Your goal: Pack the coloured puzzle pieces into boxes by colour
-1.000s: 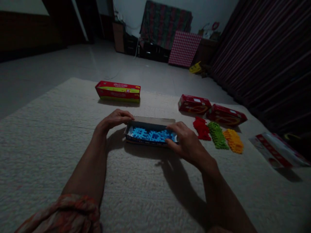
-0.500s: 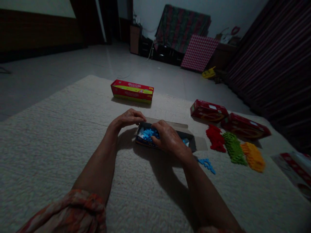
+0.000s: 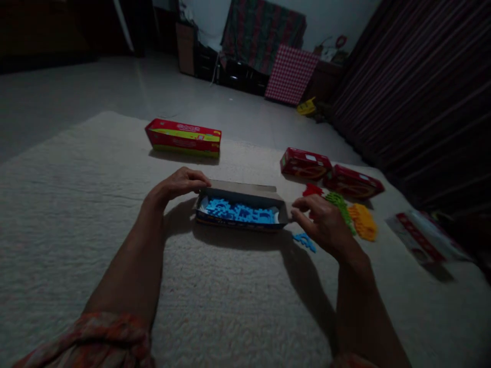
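An open cardboard box (image 3: 240,225) lies on the quilted mat, its lid flap raised along the far side. Blue toothed plastic pieces (image 3: 245,213) fill it, with some white lining at both ends. At the box's left end, my left hand (image 3: 178,185) has its fingers closed at the flap corner. My right hand (image 3: 322,220) is at the opposite end, thumb and fingers pinching the small side flap. A single blue piece (image 3: 305,242) lies on the mat below my right hand. Red pieces (image 3: 312,190) show partly behind that hand.
Green pieces (image 3: 341,209) and yellow pieces (image 3: 362,222) lie in rows on the right. Two dark red boxes (image 3: 306,163) stand behind them. A red and yellow box (image 3: 184,138) sits at the far left of the mat (image 3: 222,296). A red-and-white package (image 3: 425,237) is at far right.
My right hand has come out of the box and moved right to its end flap. The blue pieces inside now show in full. The whole view has shifted rightward.
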`<state>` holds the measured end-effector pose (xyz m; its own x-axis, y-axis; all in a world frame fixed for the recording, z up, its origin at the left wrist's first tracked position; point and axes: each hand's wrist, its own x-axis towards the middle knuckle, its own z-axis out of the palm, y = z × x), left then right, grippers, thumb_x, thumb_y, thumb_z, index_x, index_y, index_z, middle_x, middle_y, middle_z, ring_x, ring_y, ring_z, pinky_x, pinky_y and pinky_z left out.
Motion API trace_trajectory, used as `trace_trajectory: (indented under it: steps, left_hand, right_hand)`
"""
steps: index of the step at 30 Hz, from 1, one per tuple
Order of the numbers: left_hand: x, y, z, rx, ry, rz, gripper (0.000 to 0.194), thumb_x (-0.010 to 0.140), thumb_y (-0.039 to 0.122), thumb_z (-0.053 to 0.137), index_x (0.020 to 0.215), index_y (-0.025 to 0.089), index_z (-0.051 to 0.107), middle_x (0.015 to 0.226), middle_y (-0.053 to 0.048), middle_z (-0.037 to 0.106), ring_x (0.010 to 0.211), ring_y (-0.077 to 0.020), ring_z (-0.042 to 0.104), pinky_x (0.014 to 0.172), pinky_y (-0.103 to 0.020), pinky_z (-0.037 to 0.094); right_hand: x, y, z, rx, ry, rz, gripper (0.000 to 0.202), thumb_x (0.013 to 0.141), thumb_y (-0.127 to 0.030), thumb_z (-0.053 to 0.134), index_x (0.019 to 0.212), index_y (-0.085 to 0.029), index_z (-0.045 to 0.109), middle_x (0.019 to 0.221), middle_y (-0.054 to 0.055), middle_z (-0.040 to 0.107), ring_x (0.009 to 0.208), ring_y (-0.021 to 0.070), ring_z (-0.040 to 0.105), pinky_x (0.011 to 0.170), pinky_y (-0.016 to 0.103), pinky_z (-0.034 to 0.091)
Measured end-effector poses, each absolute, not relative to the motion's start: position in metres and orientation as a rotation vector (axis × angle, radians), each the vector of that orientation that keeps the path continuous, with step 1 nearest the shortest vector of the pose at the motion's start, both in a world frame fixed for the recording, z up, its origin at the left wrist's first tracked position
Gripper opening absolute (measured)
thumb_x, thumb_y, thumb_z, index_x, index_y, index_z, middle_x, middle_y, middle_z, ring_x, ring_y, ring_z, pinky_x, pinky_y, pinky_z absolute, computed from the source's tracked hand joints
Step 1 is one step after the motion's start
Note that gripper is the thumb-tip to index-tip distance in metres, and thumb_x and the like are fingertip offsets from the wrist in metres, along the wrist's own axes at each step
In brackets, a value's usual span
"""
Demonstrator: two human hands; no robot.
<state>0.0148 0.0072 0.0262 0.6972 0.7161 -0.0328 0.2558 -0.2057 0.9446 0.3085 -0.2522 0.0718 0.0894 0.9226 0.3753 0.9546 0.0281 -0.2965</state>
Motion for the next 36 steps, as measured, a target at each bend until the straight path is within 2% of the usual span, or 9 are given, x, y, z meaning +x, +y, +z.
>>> trace_trajectory:
  steps: [2, 6, 8, 11, 18, 21, 26, 30, 36]
  left_hand:
    - [0.015, 0.008, 0.026, 1.786, 0.794, 0.522, 0.013, 0.064, 0.028, 0.071, 0.071, 0.019, 0.077, 0.074, -0.004, 0.072, 0.072, -0.0182, 0.061, 0.066, -0.029, 0.048]
    - [0.014, 0.012, 0.023, 1.786, 0.816, 0.49, 0.018, 0.06, 0.032, 0.073, 0.072, 0.02, 0.077, 0.076, -0.004, 0.073, 0.074, -0.0197, 0.062, 0.069, -0.031, 0.05]
    - [0.014, 0.013, 0.022, 1.778, 0.822, 0.484, 0.021, 0.058, 0.034, 0.075, 0.072, 0.02, 0.077, 0.078, -0.004, 0.073, 0.076, -0.0208, 0.063, 0.07, -0.032, 0.051]
    - [0.014, 0.01, 0.026, 1.775, 0.838, 0.493, 0.023, 0.056, 0.036, 0.076, 0.071, 0.019, 0.077, 0.08, -0.005, 0.073, 0.077, -0.0218, 0.064, 0.07, -0.032, 0.051]
    - [0.015, 0.008, 0.029, 1.771, 0.852, 0.484, 0.02, 0.057, 0.034, 0.074, 0.069, 0.018, 0.076, 0.076, -0.005, 0.072, 0.073, -0.0207, 0.062, 0.069, -0.032, 0.05]
    - [0.014, 0.011, 0.025, 1.787, 0.813, 0.485, 0.019, 0.061, 0.033, 0.074, 0.072, 0.018, 0.077, 0.077, -0.005, 0.072, 0.074, -0.0199, 0.061, 0.069, -0.032, 0.05]
    - [0.014, 0.011, 0.025, 1.802, 0.803, 0.484, 0.015, 0.063, 0.033, 0.073, 0.071, 0.02, 0.077, 0.077, -0.006, 0.072, 0.073, -0.0199, 0.063, 0.07, -0.033, 0.051]
    - [0.014, 0.009, 0.029, 1.804, 0.783, 0.499, 0.012, 0.063, 0.03, 0.073, 0.069, 0.021, 0.077, 0.075, -0.005, 0.072, 0.071, -0.0193, 0.063, 0.067, -0.031, 0.051]
    - [0.017, 0.005, 0.033, 1.751, 0.809, 0.509, 0.007, 0.063, 0.022, 0.071, 0.065, 0.02, 0.077, 0.07, -0.005, 0.071, 0.063, -0.0168, 0.06, 0.062, -0.031, 0.05]
  right_hand:
    - [0.326, -0.276, 0.061, -2.055, -1.808, -0.009, 0.01, 0.087, -0.02, 0.059, 0.093, -0.018, 0.067, 0.089, 0.008, 0.068, 0.081, 0.0212, 0.065, 0.075, 0.035, 0.052]
    - [0.344, -0.312, 0.033, -2.275, -1.706, 0.13, 0.032, 0.079, -0.017, 0.065, 0.11, -0.019, 0.066, 0.112, 0.012, 0.068, 0.095, 0.0241, 0.066, 0.086, 0.039, 0.052]
    - [0.344, -0.32, 0.022, -2.312, -1.675, 0.173, 0.038, 0.079, -0.018, 0.065, 0.117, -0.018, 0.064, 0.119, 0.014, 0.065, 0.104, 0.0258, 0.064, 0.091, 0.04, 0.051]
    - [0.339, -0.321, 0.013, -2.342, -1.646, 0.22, 0.038, 0.081, -0.019, 0.063, 0.119, -0.02, 0.063, 0.118, 0.012, 0.064, 0.106, 0.0249, 0.062, 0.095, 0.04, 0.049]
    - [0.334, -0.314, -0.002, -2.328, -1.636, 0.262, 0.025, 0.083, -0.015, 0.053, 0.102, -0.023, 0.066, 0.106, 0.007, 0.064, 0.096, 0.0204, 0.062, 0.089, 0.035, 0.049]
    - [0.343, -0.317, 0.008, -2.311, -1.609, 0.067, 0.024, 0.082, -0.018, 0.057, 0.104, -0.022, 0.066, 0.104, 0.009, 0.065, 0.095, 0.0237, 0.063, 0.086, 0.038, 0.051]
    - [0.326, -0.303, 0.061, -2.057, -1.675, -0.316, 0.024, 0.086, -0.021, 0.061, 0.109, -0.021, 0.064, 0.11, 0.012, 0.064, 0.104, 0.0279, 0.062, 0.09, 0.044, 0.052]
    - [0.28, -0.262, 0.088, -1.801, -1.892, -0.098, 0.026, 0.087, -0.016, 0.063, 0.113, -0.021, 0.062, 0.114, 0.011, 0.063, 0.107, 0.025, 0.062, 0.092, 0.042, 0.053]
    - [0.246, -0.206, 0.076, -1.746, -2.105, 0.21, 0.029, 0.085, -0.013, 0.066, 0.112, -0.022, 0.062, 0.117, 0.008, 0.063, 0.103, 0.0215, 0.062, 0.092, 0.04, 0.053]
